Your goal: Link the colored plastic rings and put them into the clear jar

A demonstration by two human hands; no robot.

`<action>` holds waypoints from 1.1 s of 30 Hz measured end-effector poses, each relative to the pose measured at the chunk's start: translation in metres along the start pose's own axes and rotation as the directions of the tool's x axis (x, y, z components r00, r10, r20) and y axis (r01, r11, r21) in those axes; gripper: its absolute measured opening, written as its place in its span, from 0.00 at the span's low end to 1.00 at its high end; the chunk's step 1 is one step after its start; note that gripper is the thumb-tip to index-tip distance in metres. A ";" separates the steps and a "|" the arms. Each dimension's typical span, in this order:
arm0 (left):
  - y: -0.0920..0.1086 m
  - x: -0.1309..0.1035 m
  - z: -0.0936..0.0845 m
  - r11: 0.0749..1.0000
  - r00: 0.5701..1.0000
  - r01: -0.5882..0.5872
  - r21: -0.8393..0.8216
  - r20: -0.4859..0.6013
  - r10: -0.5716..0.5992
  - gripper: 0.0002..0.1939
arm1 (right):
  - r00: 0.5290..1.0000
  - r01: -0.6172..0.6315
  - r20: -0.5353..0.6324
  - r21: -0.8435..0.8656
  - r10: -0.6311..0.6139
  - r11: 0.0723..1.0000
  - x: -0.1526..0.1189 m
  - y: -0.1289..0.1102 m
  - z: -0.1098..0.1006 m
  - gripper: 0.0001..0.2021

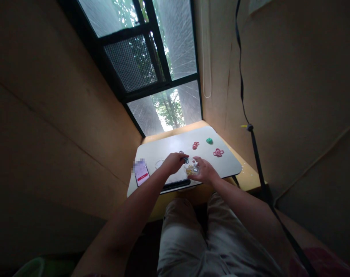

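Note:
My right hand (203, 170) is wrapped round a small clear container (191, 167), which holds yellowish and pale pieces. At the container's rim, my left hand (175, 162) pinches a small bluish-grey item (186, 159), too small to name. Beyond my hands on the white lap table (175, 139) lie a red cluster of loops (195, 145), a green cluster (209, 141) and a pink cluster (218, 152). Another small reddish piece shows just behind my left fingers. A clear round lid or ring (160, 164) rests left of my left hand.
A phone (141, 173) with a lit screen lies at the table's left edge. A black slot (176, 185) runs along the near edge. A dark strap (257, 161) hangs at the right. Behind the table is a window (169, 109).

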State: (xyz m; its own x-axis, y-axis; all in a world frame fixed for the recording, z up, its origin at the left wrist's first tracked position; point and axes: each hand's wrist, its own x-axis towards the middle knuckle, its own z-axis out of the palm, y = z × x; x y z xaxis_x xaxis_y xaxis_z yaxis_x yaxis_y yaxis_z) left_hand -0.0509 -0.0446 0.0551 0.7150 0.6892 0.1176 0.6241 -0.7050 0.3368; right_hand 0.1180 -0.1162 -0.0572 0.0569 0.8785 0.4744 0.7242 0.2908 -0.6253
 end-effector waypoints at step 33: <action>-0.002 0.005 0.015 0.979 0.996 0.037 -0.200 -0.067 -0.052 0.11 | 1.000 0.011 0.006 -0.011 -0.011 1.000 0.000 0.002 0.001 0.41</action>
State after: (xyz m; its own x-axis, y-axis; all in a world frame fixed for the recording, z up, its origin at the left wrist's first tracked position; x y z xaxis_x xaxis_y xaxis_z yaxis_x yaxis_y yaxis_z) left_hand -0.0444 -0.0424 0.0413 0.6593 0.7342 0.1620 0.5748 -0.6310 0.5210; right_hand 0.1184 -0.1152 -0.0587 0.0447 0.8775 0.4775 0.7325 0.2962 -0.6130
